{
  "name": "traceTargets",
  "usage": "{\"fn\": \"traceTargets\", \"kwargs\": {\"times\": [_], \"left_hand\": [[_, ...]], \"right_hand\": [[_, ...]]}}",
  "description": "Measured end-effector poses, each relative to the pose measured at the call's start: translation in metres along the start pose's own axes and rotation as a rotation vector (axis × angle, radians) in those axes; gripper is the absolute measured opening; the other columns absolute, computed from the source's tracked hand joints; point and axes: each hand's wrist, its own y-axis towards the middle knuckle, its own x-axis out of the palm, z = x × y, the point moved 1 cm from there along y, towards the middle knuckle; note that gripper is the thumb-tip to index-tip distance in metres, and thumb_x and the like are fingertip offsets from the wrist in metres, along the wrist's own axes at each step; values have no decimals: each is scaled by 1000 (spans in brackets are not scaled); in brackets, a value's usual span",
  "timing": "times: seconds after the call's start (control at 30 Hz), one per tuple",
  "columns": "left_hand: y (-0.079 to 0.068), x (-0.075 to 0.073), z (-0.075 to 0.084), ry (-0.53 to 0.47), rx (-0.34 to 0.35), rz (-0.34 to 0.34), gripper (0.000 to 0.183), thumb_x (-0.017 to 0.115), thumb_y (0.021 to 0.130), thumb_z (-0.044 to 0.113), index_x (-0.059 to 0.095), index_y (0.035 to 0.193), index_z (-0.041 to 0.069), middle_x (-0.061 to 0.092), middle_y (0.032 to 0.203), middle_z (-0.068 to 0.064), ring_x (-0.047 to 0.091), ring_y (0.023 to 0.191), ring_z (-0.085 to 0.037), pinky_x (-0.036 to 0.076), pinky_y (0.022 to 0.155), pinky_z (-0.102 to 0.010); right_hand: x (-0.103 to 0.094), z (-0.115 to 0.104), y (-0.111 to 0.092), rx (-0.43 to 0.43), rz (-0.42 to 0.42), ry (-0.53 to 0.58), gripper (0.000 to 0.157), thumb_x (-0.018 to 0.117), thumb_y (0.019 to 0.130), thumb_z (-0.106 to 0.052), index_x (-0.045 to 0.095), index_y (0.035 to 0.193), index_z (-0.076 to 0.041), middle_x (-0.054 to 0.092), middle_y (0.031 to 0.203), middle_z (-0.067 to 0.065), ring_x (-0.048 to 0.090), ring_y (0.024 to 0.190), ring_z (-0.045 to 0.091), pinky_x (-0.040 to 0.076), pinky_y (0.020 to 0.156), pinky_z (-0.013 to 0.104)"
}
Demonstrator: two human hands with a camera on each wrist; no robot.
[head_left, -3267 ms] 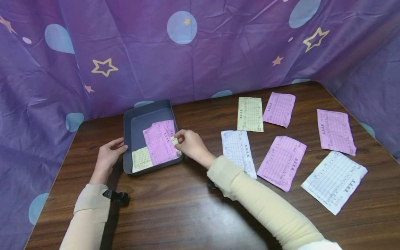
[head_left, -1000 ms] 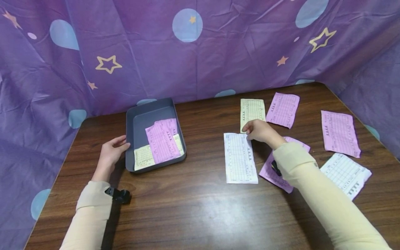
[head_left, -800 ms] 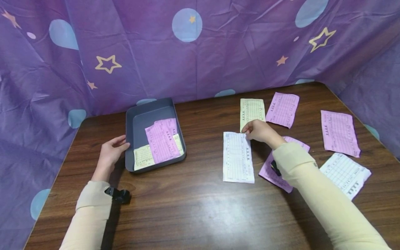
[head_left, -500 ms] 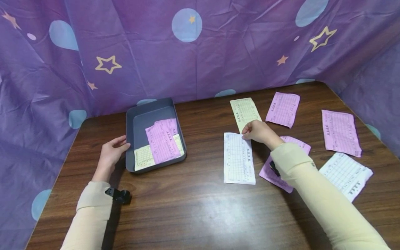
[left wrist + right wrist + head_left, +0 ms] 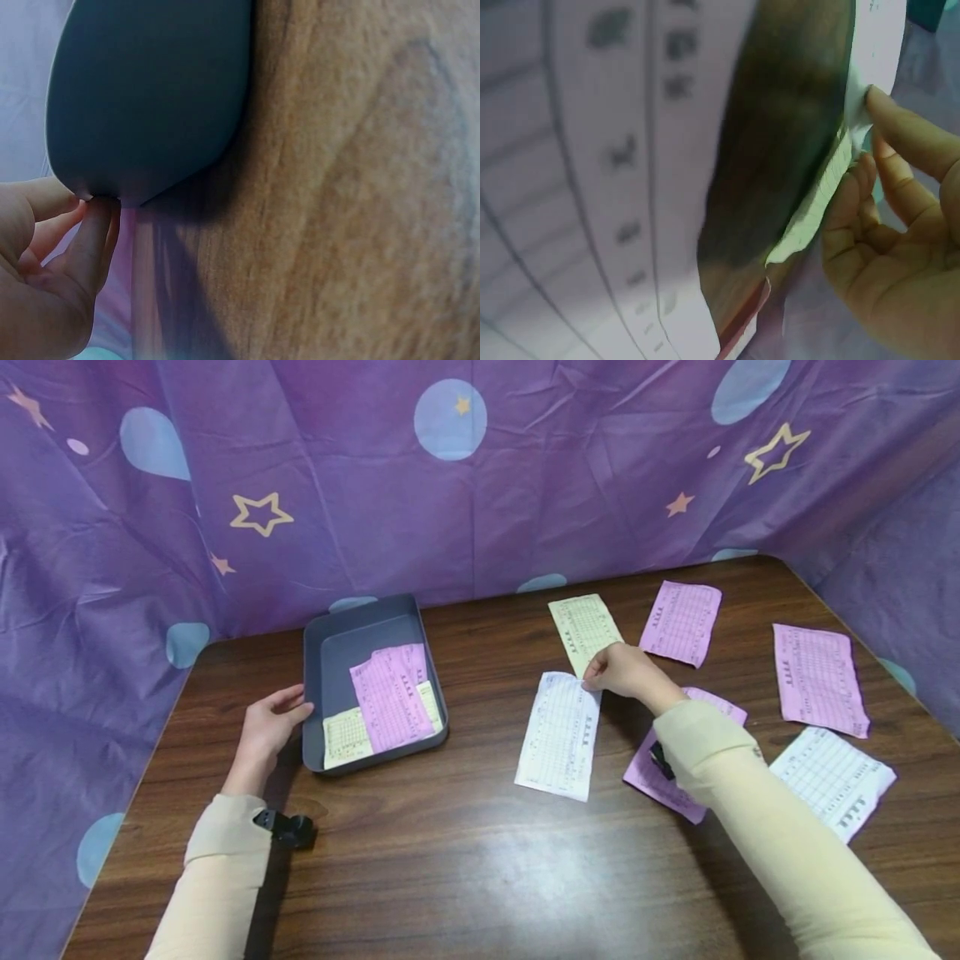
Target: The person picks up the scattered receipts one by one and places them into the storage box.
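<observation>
My left hand (image 5: 267, 727) is at the left wall of a dark grey tray (image 5: 311, 647), thumb and fingers holding its edge, as the left wrist view also shows. My right hand (image 5: 626, 675) pinches the top corner of a white printed slip (image 5: 558, 739) between thumb and forefinger. That slip hangs at a slant toward the front. Behind it a pale yellow slip (image 5: 585, 625) reaches to the same fingertips. In the right wrist view this yellow slip (image 5: 817, 206) runs under the curled fingers, beside the pinched white slip (image 5: 874, 56).
Pink slips (image 5: 390, 706) and yellow paper (image 5: 347, 737) lie in the tray's near half. To the right are pink slips (image 5: 681, 622), (image 5: 821, 681) and a white slip (image 5: 832, 785); another pink slip (image 5: 663, 785) is partly under the right forearm. A purple curtain (image 5: 480, 527) hangs behind the table (image 5: 450, 868).
My right hand has left a yellow slip in the tray and moved right to the loose slips. The back yellow slip has turned leftward; the white slip's lower end has swung left.
</observation>
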Motion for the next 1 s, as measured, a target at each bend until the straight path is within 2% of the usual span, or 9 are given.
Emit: {"fn": "traceTargets", "kwargs": {"times": [0.17, 0.27, 0.4, 0.53, 0.63, 0.73, 0.87, 1.0], "left_hand": [[1, 0, -1, -4, 3, -3, 50, 52, 97, 12, 39, 145, 5, 47, 145, -18, 45, 134, -27, 39, 109, -42], [2, 0, -1, 2, 10, -5, 50, 52, 96, 12, 40, 144, 5, 47, 144, -18, 45, 133, -27, 39, 109, -41], [2, -1, -1, 11, 17, -9, 50, 51, 96, 13, 40, 144, 4, 48, 144, -18, 45, 133, -27, 39, 108, -41], [1, -1, -1, 14, 15, -10, 50, 51, 97, 13, 40, 144, 5, 48, 144, -17, 45, 133, -27, 42, 105, -38], [1, -1, -1, 21, 15, -8, 50, 52, 96, 14, 41, 144, 6, 49, 144, -17, 46, 131, -26, 45, 96, -29], [1, -1, -1, 23, 14, -3, 49, 52, 96, 14, 41, 144, 6, 49, 143, -17, 47, 130, -25, 44, 90, -24], [1, 0, -1, 19, 13, 2, 49, 52, 96, 14, 41, 144, 6, 49, 143, -17, 47, 130, -25, 44, 94, -28], [2, 0, -1, 22, 12, 5, 49, 52, 96, 14, 41, 144, 6, 49, 143, -17, 47, 130, -26, 43, 97, -31]], "right_hand": [[-8, 1, 0, -27, 20, 87, 18, 71, 82, -14, 69, 88, 3, 67, 80, 11, 54, 79, 21, 41, 72, 29], [-12, 1, 1, -26, 6, 212, 20, 69, 83, -9, 65, 92, 8, 63, 71, 0, 54, 70, 10, 45, 67, 22], [-16, -2, 1, -7, -36, 423, 29, 64, 85, -1, 58, 107, 17, 58, 66, -11, 55, 62, -1, 51, 61, 15], [-22, -6, 0, 8, -35, 506, 39, 62, 87, 1, 52, 121, 18, 56, 70, -13, 54, 62, -4, 52, 61, 13], [-26, -10, -2, 10, 5, 537, 41, 62, 88, -1, 52, 124, 17, 57, 71, -14, 55, 64, -5, 53, 64, 14], [-29, -16, -2, 12, 54, 621, 41, 61, 90, -2, 51, 126, 16, 59, 72, -18, 56, 69, -6, 54, 69, 14], [-33, -25, -4, 20, 131, 776, 41, 58, 92, -2, 48, 128, 15, 60, 72, -21, 58, 71, -7, 53, 71, 13], [-35, -35, -7, 25, 230, 994, 21, 58, 90, 1, 59, 111, 2, 62, 71, -16, 59, 69, -4, 53, 67, 12]]}}
